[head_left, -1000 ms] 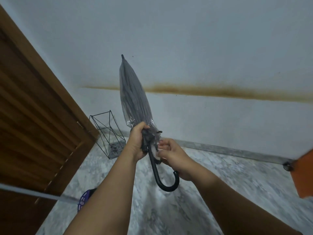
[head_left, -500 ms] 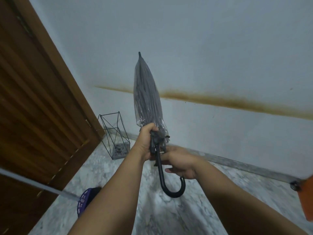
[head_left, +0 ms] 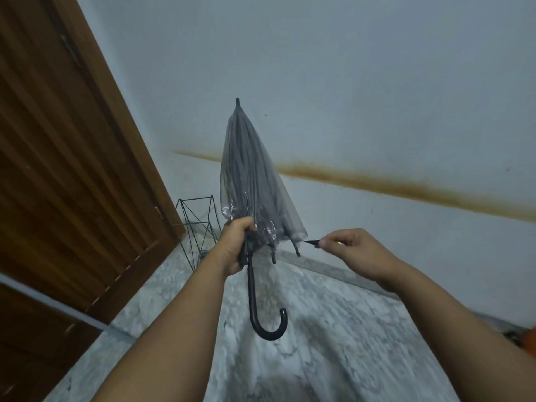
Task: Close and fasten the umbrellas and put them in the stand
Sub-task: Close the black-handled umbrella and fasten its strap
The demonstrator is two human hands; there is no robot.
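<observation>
A folded clear-plastic umbrella [head_left: 249, 181] with dark ribs stands tip up in front of me, its black hooked handle [head_left: 268, 329] hanging below. My left hand [head_left: 235, 245] grips the shaft and the gathered lower edge of the canopy. My right hand [head_left: 353, 250] is out to the right and pinches the end of the thin black fastening strap [head_left: 310, 242], which is drawn taut sideways from the canopy's rim. The canopy hangs loose and flared at the bottom. A black wire umbrella stand [head_left: 197, 224] sits on the floor by the wall, partly hidden behind the umbrella and my left hand.
A brown wooden louvred door [head_left: 72, 184] fills the left side. The pale wall [head_left: 377, 97] ahead carries a rusty horizontal stain. The floor [head_left: 319, 329] is grey marble tile. An orange object [head_left: 529, 340] shows at the right edge. A pale rod [head_left: 52, 303] crosses low on the left.
My right hand has left the handle area and moved out to the right, pulling the strap taut. The canopy bottom has flared wider. My left hand keeps its grip.
</observation>
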